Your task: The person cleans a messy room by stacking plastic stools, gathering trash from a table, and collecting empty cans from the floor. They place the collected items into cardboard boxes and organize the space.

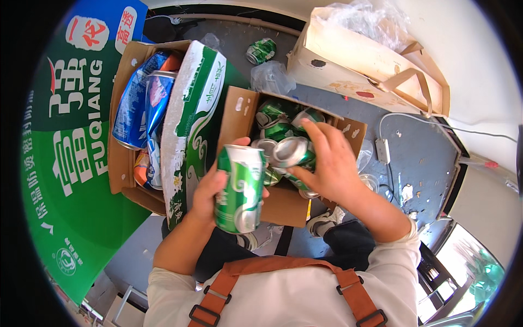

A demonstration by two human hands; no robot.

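My left hand [210, 192] is wrapped around a green and white aluminium drink can [241, 190], which it holds upright in front of the open cardboard box [286, 204]. My right hand [333, 159] reaches over the same box, thumb and fingers around a second green can [290, 152] whose silver end faces up. Several more green cans lie jumbled inside, some dented, such as a crushed can [271, 112] near the back wall. My right palm and fingers hide part of the box's contents.
At the left, a taller carton [192, 122] holds crushed blue cans [137, 102]. One crumpled green can [261, 51] and a clear plastic bag [271, 77] lie on the floor behind. A beige handled box [359, 77] stands back right, near a white power strip [383, 150] with its cord.
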